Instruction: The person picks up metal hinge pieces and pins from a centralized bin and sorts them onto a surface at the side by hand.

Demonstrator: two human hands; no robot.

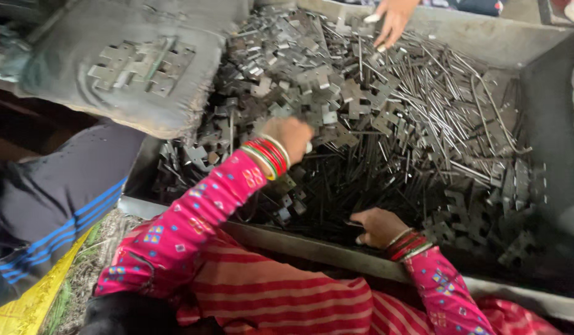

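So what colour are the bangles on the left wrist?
Mostly red, with green and gold bangles among them, seen in the head view.

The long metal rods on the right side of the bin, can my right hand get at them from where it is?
Probably yes. Your right hand rests inside the bin at its near edge, and the metal rods lie open just beyond it, with only loose flat metal pieces around.

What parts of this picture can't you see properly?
- Head view: the left hand is blurred, so its fingers and anything in them cannot be made out.
- The right hand curls its fingertips into the metal rods; its grip is hidden.
- Another person's hand is cut off by the top edge.
- The tray bottom is buried under flat metal pieces.
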